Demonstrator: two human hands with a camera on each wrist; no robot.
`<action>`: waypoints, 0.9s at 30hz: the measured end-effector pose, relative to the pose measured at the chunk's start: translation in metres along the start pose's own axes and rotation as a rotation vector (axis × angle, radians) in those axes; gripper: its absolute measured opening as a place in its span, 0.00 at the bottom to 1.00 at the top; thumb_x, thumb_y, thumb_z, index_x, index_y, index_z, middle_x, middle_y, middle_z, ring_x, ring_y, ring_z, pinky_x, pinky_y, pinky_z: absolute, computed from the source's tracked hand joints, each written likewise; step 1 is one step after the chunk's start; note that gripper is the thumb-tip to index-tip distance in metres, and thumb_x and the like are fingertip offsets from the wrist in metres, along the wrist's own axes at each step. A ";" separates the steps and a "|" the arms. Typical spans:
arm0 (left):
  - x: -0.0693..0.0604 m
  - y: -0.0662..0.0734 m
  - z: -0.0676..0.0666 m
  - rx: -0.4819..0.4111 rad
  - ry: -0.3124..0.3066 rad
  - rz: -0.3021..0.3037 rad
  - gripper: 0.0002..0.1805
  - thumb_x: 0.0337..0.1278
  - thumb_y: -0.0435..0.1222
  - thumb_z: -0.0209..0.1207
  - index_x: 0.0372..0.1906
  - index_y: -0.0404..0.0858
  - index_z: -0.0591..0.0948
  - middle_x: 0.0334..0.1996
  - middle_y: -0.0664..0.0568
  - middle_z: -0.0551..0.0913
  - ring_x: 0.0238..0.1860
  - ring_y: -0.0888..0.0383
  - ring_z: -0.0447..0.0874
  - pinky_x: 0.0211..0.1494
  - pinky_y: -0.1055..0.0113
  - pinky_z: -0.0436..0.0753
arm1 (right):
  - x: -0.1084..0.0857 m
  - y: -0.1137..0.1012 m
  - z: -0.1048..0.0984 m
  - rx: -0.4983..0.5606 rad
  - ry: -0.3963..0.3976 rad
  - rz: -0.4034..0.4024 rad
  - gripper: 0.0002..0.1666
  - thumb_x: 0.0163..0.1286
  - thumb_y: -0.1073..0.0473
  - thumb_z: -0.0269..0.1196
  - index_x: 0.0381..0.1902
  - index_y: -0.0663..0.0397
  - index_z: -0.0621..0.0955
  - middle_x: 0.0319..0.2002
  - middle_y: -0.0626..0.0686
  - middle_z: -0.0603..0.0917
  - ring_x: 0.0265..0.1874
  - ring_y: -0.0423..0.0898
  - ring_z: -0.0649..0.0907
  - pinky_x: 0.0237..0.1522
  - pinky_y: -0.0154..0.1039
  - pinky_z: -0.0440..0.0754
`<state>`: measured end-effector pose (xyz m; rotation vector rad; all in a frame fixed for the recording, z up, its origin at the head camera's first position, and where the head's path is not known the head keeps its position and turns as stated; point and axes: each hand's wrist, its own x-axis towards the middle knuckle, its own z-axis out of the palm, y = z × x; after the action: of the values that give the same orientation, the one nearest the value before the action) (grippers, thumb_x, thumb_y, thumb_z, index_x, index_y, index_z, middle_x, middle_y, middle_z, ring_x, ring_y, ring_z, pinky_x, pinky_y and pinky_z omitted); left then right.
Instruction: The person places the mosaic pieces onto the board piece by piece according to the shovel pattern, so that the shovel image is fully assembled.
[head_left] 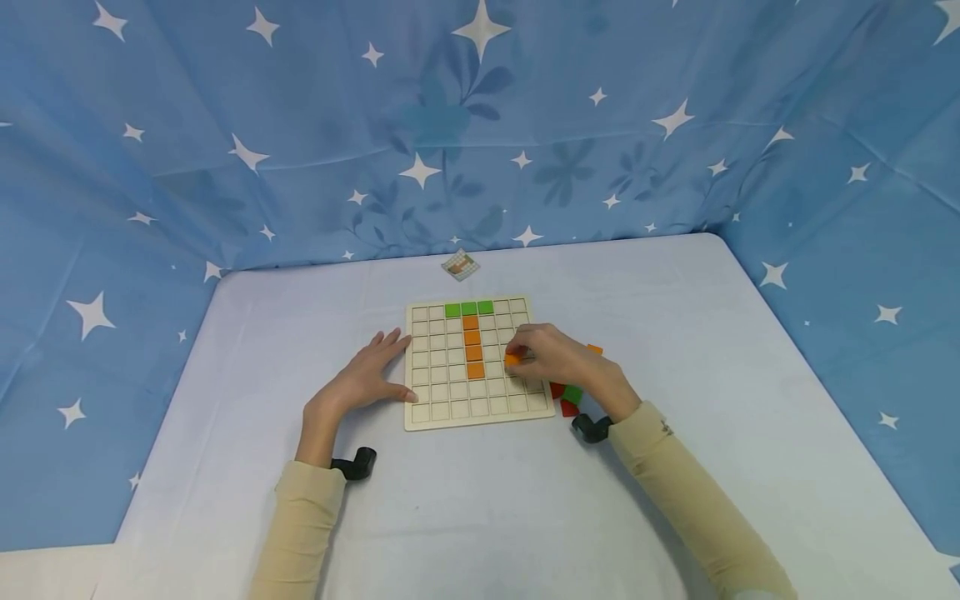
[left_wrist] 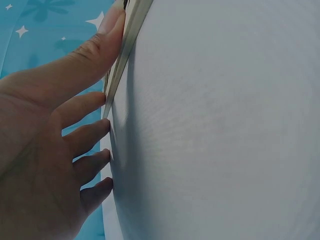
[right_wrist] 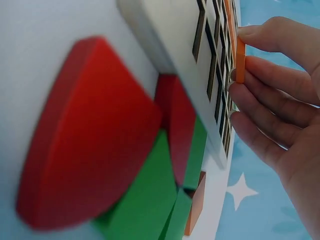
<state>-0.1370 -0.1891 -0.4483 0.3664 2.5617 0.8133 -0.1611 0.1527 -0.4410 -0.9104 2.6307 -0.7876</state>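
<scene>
A pale square grid board (head_left: 440, 410) lies on the table. Three green tiles (head_left: 468, 308) fill a row at its top, and several orange tiles (head_left: 472, 337) run down in a column below the middle one. My left hand (head_left: 362, 379) rests at the board's left edge, fingers spread, with the thumb and fingertips touching the rim. Over the right half of the board, my right hand (head_left: 557, 354) pinches an orange tile (right_wrist: 240, 62) between thumb and fingers, to the right of the orange column. In the right wrist view this tile stands on edge near the grid.
Loose tiles lie beside the board's right edge: red (right_wrist: 90, 135), green (right_wrist: 142, 195) and orange (head_left: 595, 349), partly under the right forearm. Behind the board is a small picture card (head_left: 461, 264). A blue star-patterned curtain (head_left: 315, 192) hangs along the white table's (head_left: 480, 508) far side.
</scene>
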 end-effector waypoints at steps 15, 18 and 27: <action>0.001 0.001 0.000 -0.004 -0.001 -0.004 0.58 0.51 0.48 0.76 0.83 0.40 0.56 0.84 0.43 0.46 0.84 0.40 0.35 0.81 0.34 0.47 | 0.017 -0.014 0.012 -0.117 -0.021 -0.090 0.11 0.67 0.57 0.72 0.44 0.57 0.89 0.39 0.48 0.85 0.37 0.41 0.80 0.45 0.37 0.84; 0.001 0.002 0.000 -0.008 0.000 -0.008 0.58 0.51 0.47 0.77 0.83 0.40 0.56 0.84 0.43 0.46 0.84 0.39 0.35 0.81 0.34 0.47 | 0.017 -0.017 0.012 -0.144 -0.016 -0.097 0.11 0.66 0.58 0.72 0.43 0.56 0.89 0.40 0.49 0.85 0.36 0.42 0.80 0.44 0.37 0.84; 0.000 0.002 -0.001 -0.004 0.002 -0.015 0.58 0.51 0.47 0.77 0.83 0.40 0.56 0.84 0.43 0.46 0.84 0.39 0.35 0.81 0.33 0.47 | 0.020 -0.019 0.013 -0.190 -0.030 -0.089 0.12 0.65 0.57 0.72 0.45 0.55 0.90 0.41 0.49 0.85 0.34 0.42 0.77 0.41 0.37 0.81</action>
<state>-0.1373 -0.1873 -0.4465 0.3448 2.5608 0.8137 -0.1619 0.1225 -0.4421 -1.0859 2.6888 -0.5449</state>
